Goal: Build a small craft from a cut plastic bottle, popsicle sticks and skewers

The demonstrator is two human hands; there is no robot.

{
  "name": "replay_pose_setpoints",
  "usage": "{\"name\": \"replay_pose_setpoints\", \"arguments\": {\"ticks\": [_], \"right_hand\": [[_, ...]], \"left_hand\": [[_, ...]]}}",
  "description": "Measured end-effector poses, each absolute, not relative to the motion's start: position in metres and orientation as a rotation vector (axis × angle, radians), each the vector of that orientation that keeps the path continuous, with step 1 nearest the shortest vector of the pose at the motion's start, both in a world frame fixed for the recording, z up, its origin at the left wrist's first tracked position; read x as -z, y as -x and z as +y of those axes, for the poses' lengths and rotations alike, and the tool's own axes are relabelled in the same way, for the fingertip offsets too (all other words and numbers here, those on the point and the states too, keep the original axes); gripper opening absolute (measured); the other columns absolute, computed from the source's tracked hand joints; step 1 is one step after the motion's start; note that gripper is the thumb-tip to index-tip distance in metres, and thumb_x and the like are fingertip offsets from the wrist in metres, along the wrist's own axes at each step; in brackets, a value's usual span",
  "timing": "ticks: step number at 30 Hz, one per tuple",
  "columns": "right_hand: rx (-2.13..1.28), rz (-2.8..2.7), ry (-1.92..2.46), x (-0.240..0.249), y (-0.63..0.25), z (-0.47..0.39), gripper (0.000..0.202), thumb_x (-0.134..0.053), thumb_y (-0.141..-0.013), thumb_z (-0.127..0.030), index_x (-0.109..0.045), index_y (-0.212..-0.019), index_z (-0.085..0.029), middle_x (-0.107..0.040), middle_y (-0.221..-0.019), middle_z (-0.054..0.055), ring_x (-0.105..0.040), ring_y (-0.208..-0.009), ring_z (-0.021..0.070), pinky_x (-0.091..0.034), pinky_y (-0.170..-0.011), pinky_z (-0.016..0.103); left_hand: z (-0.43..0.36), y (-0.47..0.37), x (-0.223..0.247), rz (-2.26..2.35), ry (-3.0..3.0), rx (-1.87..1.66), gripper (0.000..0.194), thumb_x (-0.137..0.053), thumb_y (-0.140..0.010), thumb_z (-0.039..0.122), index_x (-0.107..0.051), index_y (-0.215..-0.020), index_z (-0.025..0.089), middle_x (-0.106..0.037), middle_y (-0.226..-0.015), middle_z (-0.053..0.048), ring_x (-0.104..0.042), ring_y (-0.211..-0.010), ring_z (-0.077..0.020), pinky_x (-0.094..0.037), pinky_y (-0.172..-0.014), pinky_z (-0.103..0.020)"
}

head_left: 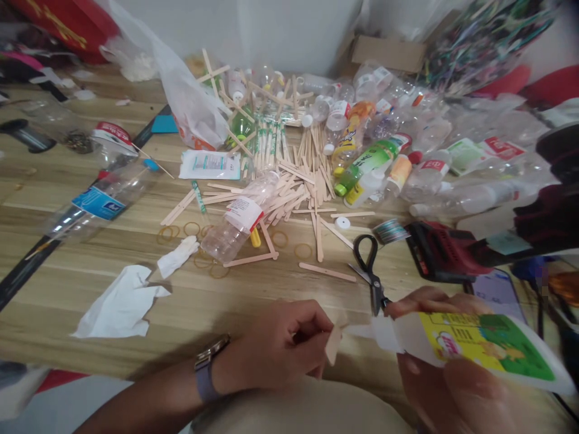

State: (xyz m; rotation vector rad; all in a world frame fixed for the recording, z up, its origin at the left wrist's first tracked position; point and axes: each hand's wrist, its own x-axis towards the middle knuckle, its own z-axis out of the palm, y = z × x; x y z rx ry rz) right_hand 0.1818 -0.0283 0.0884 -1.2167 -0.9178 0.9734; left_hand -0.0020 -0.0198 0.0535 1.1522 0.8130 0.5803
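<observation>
Near the table's front edge, my left hand [284,340] pinches a wooden craft stick [333,345] between thumb and fingers. My right hand [446,374] is wrapped round a glue bottle [493,346] with a yellow and green label. The bottle lies on its side in the air, its white nozzle pointing left, with the tip at or very close to the stick. Whether glue is coming out I cannot tell. Just beyond the bottle's neck lie black-handled scissors [371,271].
Loose craft sticks [289,199] are heaped mid-table, with a plastic bottle [239,217] and rubber bands [303,251] near them. Many empty bottles [375,157] crowd the back right. A red and black power tool [452,250] stands right; crumpled tissue [122,304] lies left.
</observation>
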Motion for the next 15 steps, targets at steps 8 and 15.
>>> {"name": "replay_pose_setpoints", "arguments": {"ticks": [8, 15], "right_hand": [[-1.024, -0.982, 1.179, -0.090, -0.188, -0.031, 0.033, -0.086, -0.060, -0.051, -0.070, -0.081, -0.032, -0.059, -0.076, 0.002, -0.055, -0.070, 0.0190, -0.048, -0.049, 0.023], [-0.939, -1.049, 1.230, -0.092, -0.192, -0.041, 0.035, -0.081, -0.065, -0.058, -0.068, -0.089, -0.035, -0.057, -0.082, 0.003, -0.052, -0.079, 0.0239, -0.047, -0.066, 0.033]], "left_hand": [[-0.019, 0.001, -0.058, 0.889, -1.552, -0.737, 0.014, -0.055, -0.088, 0.023, -0.058, -0.075, 0.018, -0.056, -0.057, 0.006, -0.047, -0.050, -0.0066, -0.033, -0.051, -0.019], [-0.023, 0.001, -0.054, 0.952, -1.769, -0.808, 0.014, -0.055, -0.088, 0.021, -0.063, -0.077, 0.018, -0.060, -0.060, 0.003, -0.051, -0.055, -0.0086, -0.036, -0.054, -0.020]]}}
